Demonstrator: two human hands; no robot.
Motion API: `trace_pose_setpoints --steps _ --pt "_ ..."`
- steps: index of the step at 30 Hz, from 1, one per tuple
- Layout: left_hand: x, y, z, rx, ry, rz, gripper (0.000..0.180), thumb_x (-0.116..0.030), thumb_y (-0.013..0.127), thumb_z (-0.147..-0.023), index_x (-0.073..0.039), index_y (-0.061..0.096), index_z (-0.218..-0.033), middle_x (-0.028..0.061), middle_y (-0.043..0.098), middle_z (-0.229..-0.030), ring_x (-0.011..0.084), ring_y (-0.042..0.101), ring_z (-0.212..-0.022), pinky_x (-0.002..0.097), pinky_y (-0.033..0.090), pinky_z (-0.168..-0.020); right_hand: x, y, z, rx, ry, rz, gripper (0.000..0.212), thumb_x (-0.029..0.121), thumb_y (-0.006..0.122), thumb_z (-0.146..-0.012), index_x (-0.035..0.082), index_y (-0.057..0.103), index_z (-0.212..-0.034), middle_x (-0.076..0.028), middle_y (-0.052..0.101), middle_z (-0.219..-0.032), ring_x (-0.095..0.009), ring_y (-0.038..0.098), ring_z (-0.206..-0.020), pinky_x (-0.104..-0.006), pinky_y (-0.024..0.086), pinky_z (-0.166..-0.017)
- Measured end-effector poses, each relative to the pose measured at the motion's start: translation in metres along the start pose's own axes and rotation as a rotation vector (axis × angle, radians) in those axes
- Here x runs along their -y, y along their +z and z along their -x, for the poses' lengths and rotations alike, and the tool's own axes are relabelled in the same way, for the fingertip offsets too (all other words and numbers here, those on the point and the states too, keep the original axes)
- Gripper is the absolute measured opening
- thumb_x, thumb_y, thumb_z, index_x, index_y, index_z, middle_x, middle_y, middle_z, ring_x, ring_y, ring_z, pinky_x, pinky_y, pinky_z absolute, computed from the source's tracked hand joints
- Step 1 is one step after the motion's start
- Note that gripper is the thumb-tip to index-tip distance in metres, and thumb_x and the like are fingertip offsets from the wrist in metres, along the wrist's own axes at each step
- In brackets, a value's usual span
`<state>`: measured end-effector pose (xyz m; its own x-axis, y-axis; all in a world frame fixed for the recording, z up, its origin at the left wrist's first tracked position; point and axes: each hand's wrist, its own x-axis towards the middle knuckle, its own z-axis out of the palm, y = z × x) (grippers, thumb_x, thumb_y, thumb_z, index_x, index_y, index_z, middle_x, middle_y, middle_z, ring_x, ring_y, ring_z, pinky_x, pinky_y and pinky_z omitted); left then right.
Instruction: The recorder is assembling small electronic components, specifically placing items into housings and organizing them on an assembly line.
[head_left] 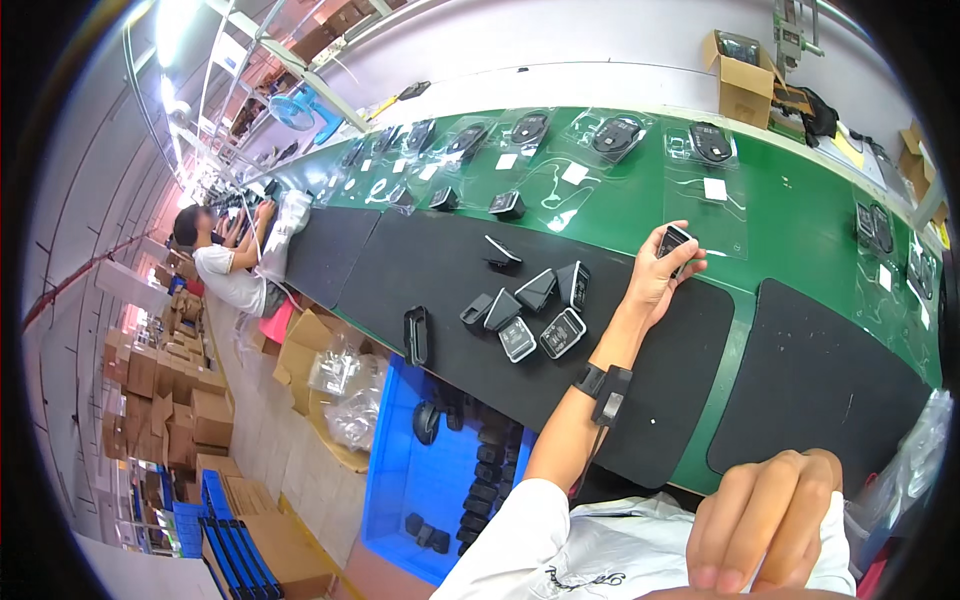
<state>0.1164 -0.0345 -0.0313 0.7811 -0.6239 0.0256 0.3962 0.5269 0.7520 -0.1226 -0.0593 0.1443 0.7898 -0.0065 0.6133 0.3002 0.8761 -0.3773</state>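
My left hand (657, 272), with a black band on its wrist, reaches over the green table surface. Its fingers are closed around a small black box-shaped device (675, 243) with a pale rim. Close below the camera, my right hand (765, 515) is curled in front of my white shirt. Its palm side is hidden, so whatever it may hold does not show. Left of my left forearm, several similar black devices (536, 290) lie loosely grouped on a black mat (450, 265). A black open-topped shell (416, 336) lies at the mat's near edge.
Along the green table (790, 205) runs a row of clear plastic bags (610, 135) with black parts and white cards. A blue bin (400, 480) of black parts stands below the near edge. At the far left a person (230, 265) works. An open carton (742, 85) stands behind.
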Motion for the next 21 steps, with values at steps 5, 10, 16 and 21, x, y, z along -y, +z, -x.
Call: trace_pose_setpoints --steps 5,10,16,21 --pt "0.001 -0.013 0.001 -0.031 0.000 0.032 0.053 -0.016 0.073 -0.087 -0.001 0.045 -0.129 0.0055 0.059 -0.099 0.0179 0.064 -0.094 0.0329 0.057 -0.085 -0.014 -0.008 -0.001 0.021 -0.023 0.037 0.006 -0.006 0.063 -0.087 -0.007 0.062 -0.081 -0.029 0.064 -0.097 -0.037 0.064 -0.085 -0.0439 0.059 -0.077" --pt "0.006 -0.004 -0.003 0.000 0.031 0.026 0.048 -0.028 0.070 -0.090 -0.001 0.049 -0.124 0.0061 0.059 -0.096 0.0176 0.064 -0.091 0.0332 0.056 -0.082 0.002 -0.007 -0.017 0.185 0.027 0.198 0.021 0.016 0.070 -0.089 0.006 0.056 -0.077 -0.012 0.058 -0.089 -0.022 0.054 -0.077 -0.0291 0.050 -0.064" --pt "0.002 -0.012 0.003 -0.029 -0.014 0.097 0.053 -0.049 0.050 -0.098 -0.002 0.052 -0.122 0.0095 0.061 -0.092 0.0175 0.062 -0.082 0.0355 0.053 -0.080 -0.007 0.041 0.004 -0.337 -0.126 0.285 0.040 0.016 0.055 -0.098 0.012 0.034 -0.063 -0.004 0.044 -0.073 -0.016 0.045 -0.067 -0.0271 0.039 -0.053" --pt "0.014 0.009 -0.007 0.015 -0.056 0.163 0.055 -0.050 0.045 -0.099 -0.001 0.051 -0.123 0.0109 0.062 -0.091 0.0182 0.062 -0.081 0.0364 0.053 -0.080 -0.004 0.003 0.004 0.006 -1.221 0.610 0.015 0.013 0.058 -0.092 0.004 0.050 -0.100 -0.010 0.050 -0.109 -0.025 0.048 -0.099 -0.0344 0.041 -0.082"
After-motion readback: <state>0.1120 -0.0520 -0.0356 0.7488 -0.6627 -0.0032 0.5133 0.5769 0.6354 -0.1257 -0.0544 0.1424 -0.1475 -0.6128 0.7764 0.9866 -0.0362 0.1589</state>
